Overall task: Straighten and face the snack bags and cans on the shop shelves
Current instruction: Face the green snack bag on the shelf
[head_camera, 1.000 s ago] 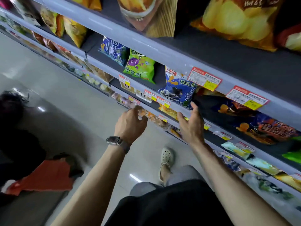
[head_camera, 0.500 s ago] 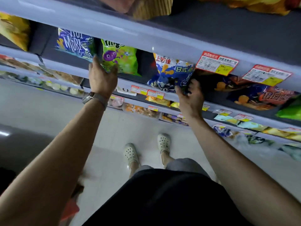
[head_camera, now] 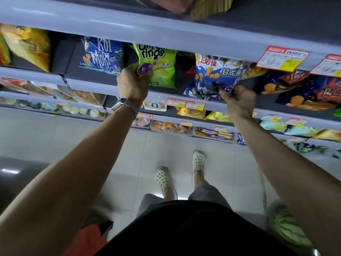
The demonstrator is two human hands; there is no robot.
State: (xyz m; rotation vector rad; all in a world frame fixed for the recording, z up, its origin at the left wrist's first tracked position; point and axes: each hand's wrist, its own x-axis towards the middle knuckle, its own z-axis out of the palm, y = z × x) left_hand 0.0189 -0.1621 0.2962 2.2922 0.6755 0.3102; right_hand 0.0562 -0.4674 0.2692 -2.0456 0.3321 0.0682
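From the head camera, looking down the arms at the shelving: the left hand (head_camera: 132, 85), centre-left of the frame, has its fingers curled round the lower left corner of the green rings bag (head_camera: 162, 71). That bag stands on the grey shelf (head_camera: 88, 85) just right of the blue Koi Mori bag (head_camera: 101, 56). The green bag's long axis runs up the frame from the hand, leaning a little to the right, its face toward the camera.

Right of centre, the right hand (head_camera: 239, 104) pinches the bottom edge of the blue fish-cracker bag (head_camera: 215, 76). Its thumb and fingertips are on the crumpled foil (how many fingers hold it I cannot tell). This bag sits crooked, its lower end sagging over the shelf lip toward the lower left of the frame, its top tucked under the rail above.

Each bag rises straight up-frame from the hand holding it, so each hand is nearest its own bag. The blue one looks to need the larger turn to stand square.
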